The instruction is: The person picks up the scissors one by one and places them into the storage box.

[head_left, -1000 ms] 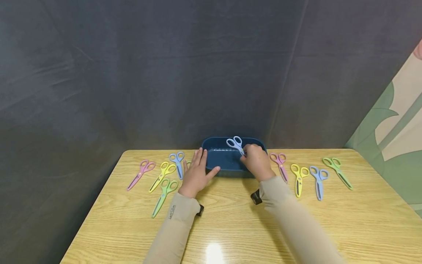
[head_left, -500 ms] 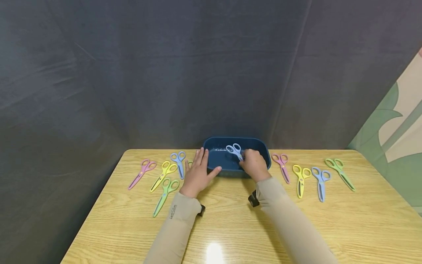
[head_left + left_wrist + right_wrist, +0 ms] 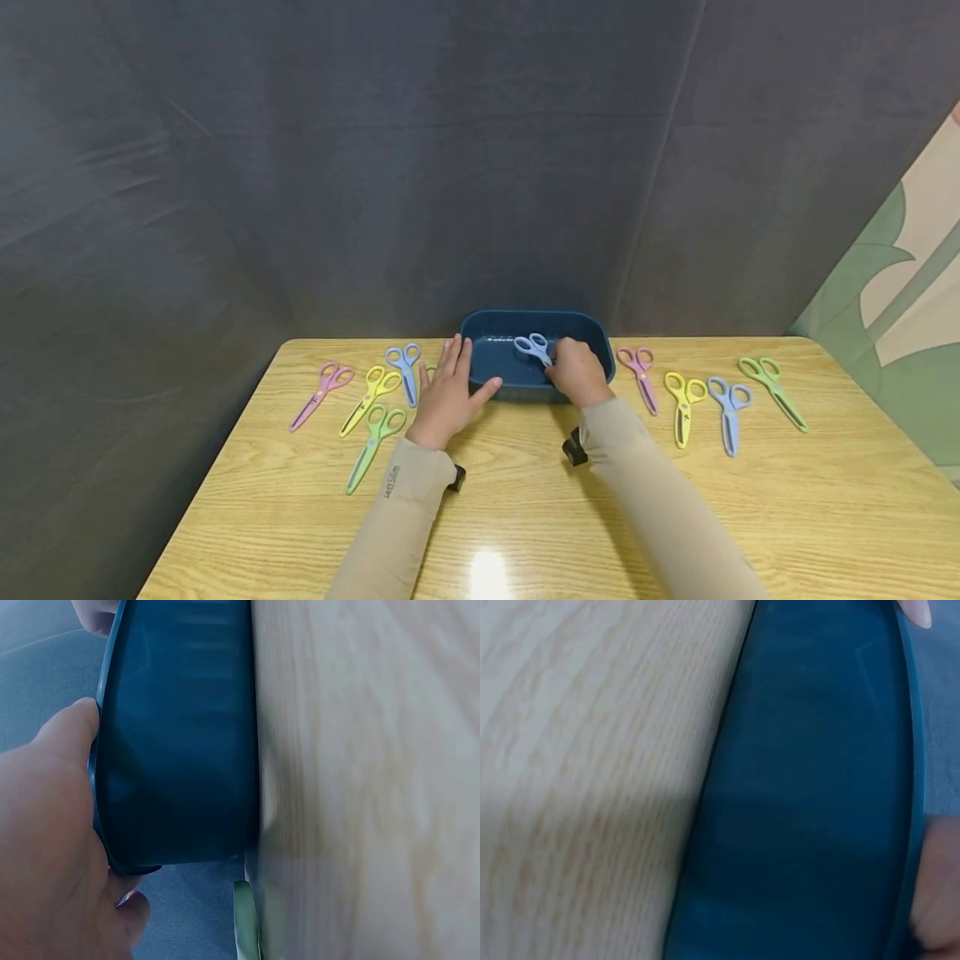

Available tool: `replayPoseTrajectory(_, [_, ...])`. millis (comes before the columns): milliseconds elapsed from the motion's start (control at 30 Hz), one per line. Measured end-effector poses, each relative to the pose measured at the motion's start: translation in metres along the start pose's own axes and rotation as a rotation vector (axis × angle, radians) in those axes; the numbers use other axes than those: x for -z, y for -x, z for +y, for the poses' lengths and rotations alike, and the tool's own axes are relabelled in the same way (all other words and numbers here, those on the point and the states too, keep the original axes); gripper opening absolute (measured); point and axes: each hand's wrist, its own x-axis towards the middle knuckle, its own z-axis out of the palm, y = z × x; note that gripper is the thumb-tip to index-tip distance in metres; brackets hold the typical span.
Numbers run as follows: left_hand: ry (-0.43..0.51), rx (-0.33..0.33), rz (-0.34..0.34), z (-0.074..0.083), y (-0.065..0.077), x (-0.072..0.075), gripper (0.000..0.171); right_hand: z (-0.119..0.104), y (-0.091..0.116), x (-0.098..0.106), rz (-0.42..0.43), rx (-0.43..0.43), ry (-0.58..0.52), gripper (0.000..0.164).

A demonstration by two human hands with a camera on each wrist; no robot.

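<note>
The blue scissors (image 3: 541,356) sit inside the tub (image 3: 528,393), loops pointing inward and blades hidden by the right hand (image 3: 580,372), whose fingers are curled around them; whether they touch the bottom, I can't tell. They look light and stiff, probably smooth plastic, best pinched at the closed blades or hooked by a loop. The left hand (image 3: 447,400) rests on the tub's left rim, fingers spread. The tub seems rigid, easily steadied there. More scissors (image 3: 682,408) lie either side on the wood-grain surface (image 3: 510,483). Behind hangs dark cloth (image 3: 450,167); a leafy mural (image 3: 918,333) shows at right.
</note>
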Motion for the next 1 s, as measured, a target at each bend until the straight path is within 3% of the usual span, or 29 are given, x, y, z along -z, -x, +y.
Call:
replayPoseTrajectory(233, [0.018, -0.01, 0.002, -0.0018, 0.0007, 0.0017, 0.089, -0.0016, -0.0013, -0.0013, -0.009, -0.006, 0.02, 0.036])
replayPoseTrajectory(567, [-0.002, -0.005, -0.009, -0.0034, 0.0006, 0.0004, 0.09, -0.0022, -0.0008, -0.0044, -0.004, -0.021, 0.057, 0.016])
replayPoseTrajectory(1000, [-0.016, -0.004, -0.018, 0.0008, 0.0009, 0.0029, 0.093, 0.0011, -0.005, -0.0032, -0.038, -0.053, 0.036, 0.01])
